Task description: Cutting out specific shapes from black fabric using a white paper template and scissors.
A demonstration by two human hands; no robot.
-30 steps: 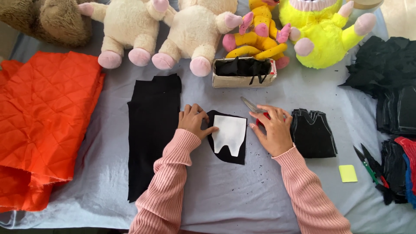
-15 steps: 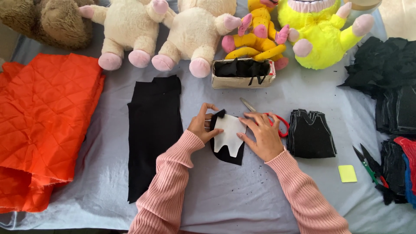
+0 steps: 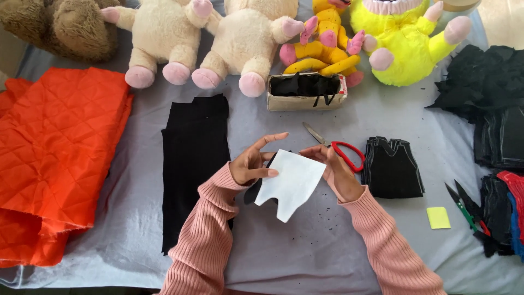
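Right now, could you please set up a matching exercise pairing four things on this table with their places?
Things:
1. white paper pattern
2. red-handled scissors
3. orange quilted fabric
4. yellow sticky note

Places:
A. far left of the table
B. held up between both hands
C. on the right, near the black snips
D. just behind the right hand

Pairs: 1-B, 2-D, 3-A, 4-C
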